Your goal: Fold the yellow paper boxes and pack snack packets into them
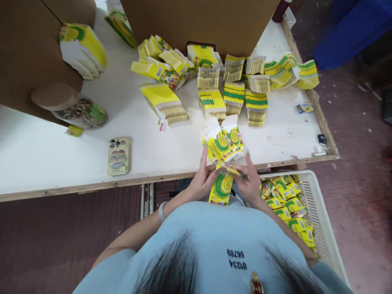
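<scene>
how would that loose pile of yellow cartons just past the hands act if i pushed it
The pile of cartons would likely slide apart, since its pieces overlap unevenly. Each carton is probably light and a bit bendy, as they look like flat, thin card. The white flaps might crease or catch, since they stick out.

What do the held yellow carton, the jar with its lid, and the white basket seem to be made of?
Yellow carton: probably thin cardboard with smooth print, since it looks flat and crisp-edged.
Jar: smooth and see-through, so glass or clear plastic.
Lid: opaque, dull beige; wood or plastic, hard to tell.
White basket: likely smooth moulded plastic, given its regular slots.
</scene>
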A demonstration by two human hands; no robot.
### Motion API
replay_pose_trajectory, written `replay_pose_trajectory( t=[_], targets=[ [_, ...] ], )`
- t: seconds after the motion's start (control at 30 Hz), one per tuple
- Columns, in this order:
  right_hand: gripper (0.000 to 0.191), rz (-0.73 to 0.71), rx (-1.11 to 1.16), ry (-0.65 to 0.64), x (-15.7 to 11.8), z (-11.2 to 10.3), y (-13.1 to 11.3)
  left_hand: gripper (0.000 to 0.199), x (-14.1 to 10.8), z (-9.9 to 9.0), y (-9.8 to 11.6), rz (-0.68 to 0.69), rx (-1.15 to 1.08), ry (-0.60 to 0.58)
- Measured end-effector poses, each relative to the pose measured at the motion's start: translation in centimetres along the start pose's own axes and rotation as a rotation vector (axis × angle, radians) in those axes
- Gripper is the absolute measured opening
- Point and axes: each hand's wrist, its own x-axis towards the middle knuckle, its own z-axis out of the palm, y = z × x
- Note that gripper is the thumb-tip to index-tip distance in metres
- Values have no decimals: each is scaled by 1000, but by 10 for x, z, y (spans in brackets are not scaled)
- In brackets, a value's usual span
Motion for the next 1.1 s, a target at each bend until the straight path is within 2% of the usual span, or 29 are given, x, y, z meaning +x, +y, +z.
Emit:
replay_pose_trajectory(
  t=[0.07, 0.1, 0.13, 0.2, 0.3, 0.43, 0.53, 0.6, 0.67, 0.73, 0.8, 0.83, 0.9, 0.93, 1.0, 1.07, 1.1],
  targets=[
    [30, -85, -30, -114, -5, -7, 0, 64, -2, -3, 1, 46, 82, -40],
    [35, -83, -10, -149, -7, -9, -3, 61, -4, -5, 3, 61, 130, -48],
    [41, -34, 29, -181, -8, -10, -6, 59, -5, -6, 5, 62, 171, -51],
    [48, 155, 155, -217, -11, -6, -16, 56, -8, -8, 10, 24, 228, -41],
    [49, 380, 369, -245, -10, 2, -30, 55, -8, -6, 18, -42, 285, -39],
    [43, 445, 521, -252, 3, -2, -36, 55, -2, -4, 24, -49, 302, -54],
    [47, 492, 616, -358, 14, -9, -34, 55, -1, -9, 25, -33, 323, -27],
    [46, 489, 651, -429, 20, -5, -31, 56, -3, -13, 26, -45, 348, -6],
    [40, 471, 644, -380, 22, 5, -28, 57, -3, -16, 28, -80, 367, -11],
    [35, 468, 594, -231, 20, 12, -22, 56, 5, -19, 31, -101, 409, -63],
    [33, 464, 483, -44, 14, 2, -12, 51, 29, -22, 35, -54, 521, -135],
    [34, 456, 391, 50, 8, -13, -4, 49, 47, -24, 36, -1, 610, -154],
    [37, 456, 116, 219, -10, -58, 12, 44, 95, -29, 33, 137, 825, -123],
    [41, 493, -67, 256, -22, -84, 21, 42, 123, -31, 30, 197, 945, -66],
    [52, 669, -468, 208, -47, -131, 35, 43, 180, -35, 21, 242, 1134, 8],
    [70, 788, -824, 219, -63, -160, 45, 51, 229, -39, 11, 214, 1256, -14],
    [77, 793, -939, 247, -64, -165, 49, 51, 248, -41, 6, 182, 1303, -73]
  ],
)
